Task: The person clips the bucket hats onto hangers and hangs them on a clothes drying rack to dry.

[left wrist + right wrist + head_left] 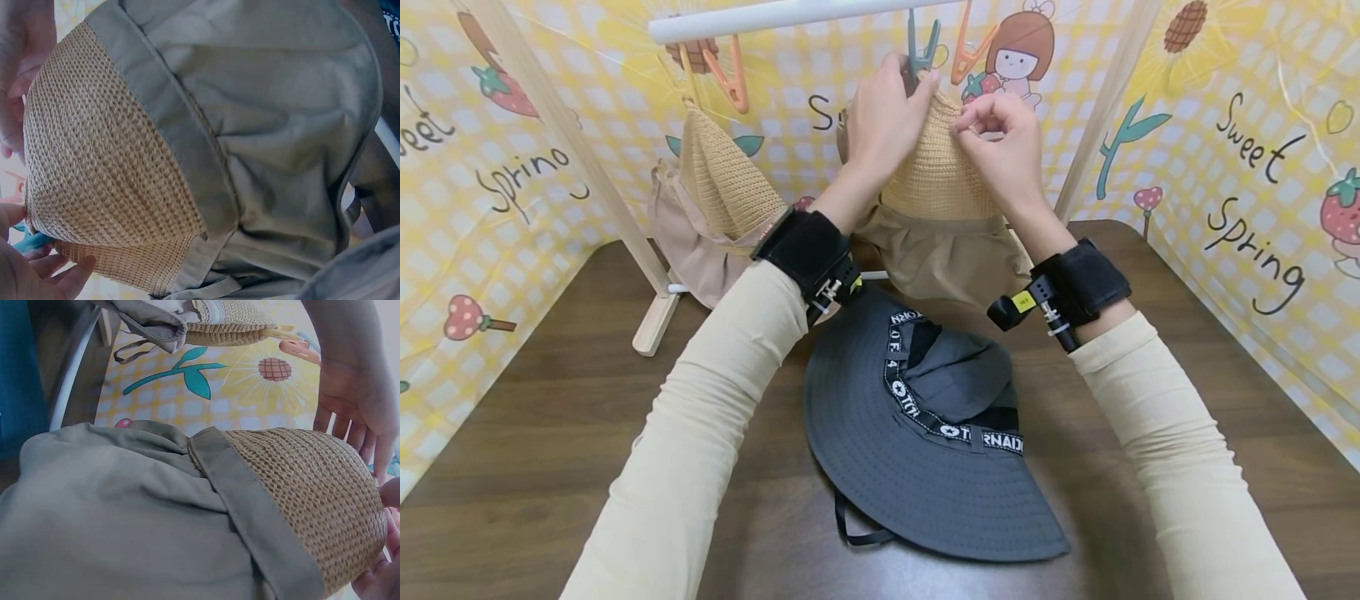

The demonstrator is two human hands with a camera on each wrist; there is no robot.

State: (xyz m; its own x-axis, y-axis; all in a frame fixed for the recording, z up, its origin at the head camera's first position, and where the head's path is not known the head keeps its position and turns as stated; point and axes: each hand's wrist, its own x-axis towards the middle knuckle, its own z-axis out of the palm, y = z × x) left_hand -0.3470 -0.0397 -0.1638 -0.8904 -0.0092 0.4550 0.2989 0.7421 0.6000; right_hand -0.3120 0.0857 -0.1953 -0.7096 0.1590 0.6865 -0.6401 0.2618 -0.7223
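Note:
A sun hat with a tan woven crown (943, 154) and a drooping khaki fabric brim (940, 250) hangs beneath a teal clip (922, 54). My left hand (887, 117) holds the top of this crown right beside the clip. In the left wrist view, the teal clip (36, 242) shows between the thumb and fingers at the woven tip. My right hand (1006, 146) pinches the crown's right edge with thumb and forefinger. Part of the hat's left side is behind my left hand and forearm.
A second woven hat (722, 175) with a pinkish brim hangs left from a yellow clip (687, 71). Orange clips (730, 79) also hang from the white bar (775, 21). A dark grey bucket hat (910, 458) lies on the wooden table (760, 508). Wooden posts (572, 150) support the bar.

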